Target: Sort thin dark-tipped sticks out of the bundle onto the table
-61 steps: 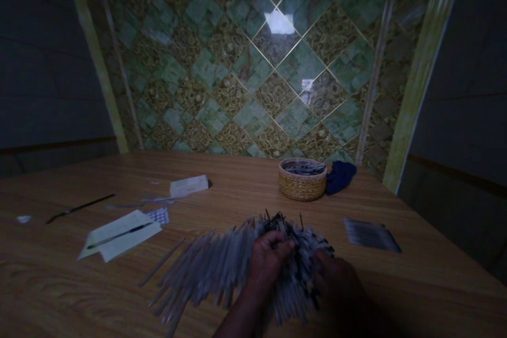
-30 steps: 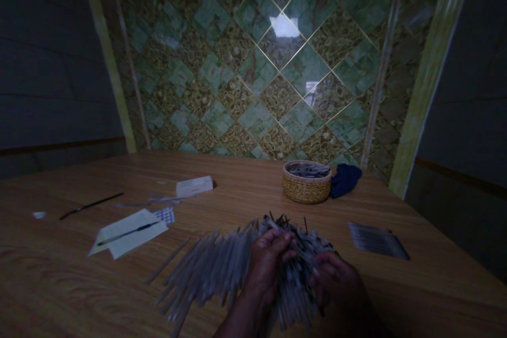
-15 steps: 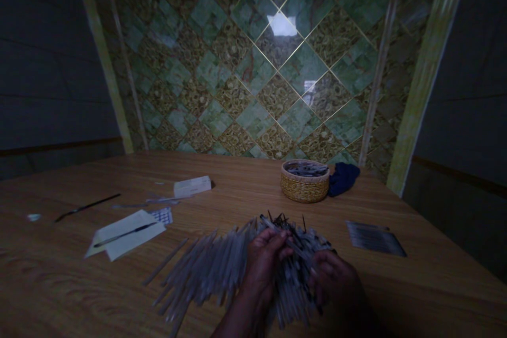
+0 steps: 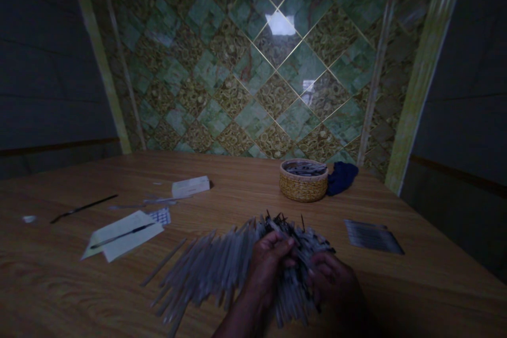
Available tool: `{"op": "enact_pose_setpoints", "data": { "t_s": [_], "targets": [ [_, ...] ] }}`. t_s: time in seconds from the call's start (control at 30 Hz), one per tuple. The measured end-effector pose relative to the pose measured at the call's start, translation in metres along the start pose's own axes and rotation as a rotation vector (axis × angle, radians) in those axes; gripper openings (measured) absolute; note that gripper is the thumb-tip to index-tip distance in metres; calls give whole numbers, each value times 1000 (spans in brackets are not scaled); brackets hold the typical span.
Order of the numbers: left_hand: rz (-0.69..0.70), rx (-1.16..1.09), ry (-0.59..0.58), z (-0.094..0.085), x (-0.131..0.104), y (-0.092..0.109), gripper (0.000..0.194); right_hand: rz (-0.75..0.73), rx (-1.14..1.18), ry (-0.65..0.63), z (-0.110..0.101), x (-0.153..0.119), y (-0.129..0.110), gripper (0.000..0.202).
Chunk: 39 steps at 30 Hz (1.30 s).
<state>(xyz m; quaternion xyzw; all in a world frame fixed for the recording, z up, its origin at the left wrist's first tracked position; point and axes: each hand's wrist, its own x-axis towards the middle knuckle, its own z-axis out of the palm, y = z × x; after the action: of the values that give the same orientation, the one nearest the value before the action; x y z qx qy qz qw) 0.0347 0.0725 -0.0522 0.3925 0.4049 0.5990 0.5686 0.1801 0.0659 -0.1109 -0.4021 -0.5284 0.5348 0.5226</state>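
A wide heap of slim, clear, pen-like tubes (image 4: pixel 214 261) lies in front of me on the wooden table. Toward its right side, dark thin pieces (image 4: pixel 281 220) are mixed in, and more tubes lie beneath my hands. Above the heap, my left hand (image 4: pixel 271 256) is closed in a pinch on one clear pen-like tube (image 4: pixel 279 228), which slants down to the right. Close by on the right, my right hand (image 4: pixel 330 274) has its fingers curled together near the tube's lower end. Dimness and blur hide what lies between those fingers.
Behind the heap stands a round woven basket (image 4: pixel 303 185) full of similar sticks, beside a dark blue cloth (image 4: pixel 342 178). A flat packet (image 4: pixel 373 236) lies right. To the left are a white box (image 4: pixel 190 187), papers with a dark pen (image 4: pixel 122 235) on top, and a black stick (image 4: pixel 85 208).
My left hand has shifted slightly right and down, and less of the tube shows between my hands. The right hand stays nearly in place. The whole view has moved a little.
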Motion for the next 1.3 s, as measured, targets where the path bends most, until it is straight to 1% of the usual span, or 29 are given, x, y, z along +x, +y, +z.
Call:
{"op": "enact_pose_setpoints", "data": {
  "t_s": [0.1, 0.23, 0.37, 0.53, 0.63, 0.77, 0.9, 0.97, 1.13, 1.23, 1.3],
  "targets": [
    [-5, 33, -21, -4, 2, -1, 15, -12, 3, -4, -1, 1, 3, 27],
    [-20, 40, -41, -6, 4, -2, 18, -26, -19, -35, -3, 1, 8, 24],
    [-37, 30, -62, -6, 3, -2, 20, -52, -31, -8, -5, -3, 7, 21],
    [-66, 12, -73, -3, 3, -6, 22, -40, -33, -30, -7, -7, 2, 29],
    [-81, 1, -73, -1, 3, -8, 22, -80, -71, 3, -5, -9, 2, 31],
    [-100, -10, -73, 1, 1, -11, 21, -67, -59, 39, -3, -10, 3, 31],
    [-116, -12, -60, 3, 0, -13, 21, -22, -17, -2, -8, -6, 5, 31],
    [-113, -8, -53, 4, 0, -14, 23, 3, -14, -26, -11, -3, 8, 33],
    [-72, 14, -19, 4, 3, -17, 30, -13, -42, -15, -11, 1, 15, 34],
    [-43, 40, -10, 4, 4, -19, 31, -62, -103, -4, -9, 1, 15, 27],
    [-25, 59, -18, 4, 3, -18, 30, -120, -205, 6, -9, 2, 13, 20]
  ]
}}
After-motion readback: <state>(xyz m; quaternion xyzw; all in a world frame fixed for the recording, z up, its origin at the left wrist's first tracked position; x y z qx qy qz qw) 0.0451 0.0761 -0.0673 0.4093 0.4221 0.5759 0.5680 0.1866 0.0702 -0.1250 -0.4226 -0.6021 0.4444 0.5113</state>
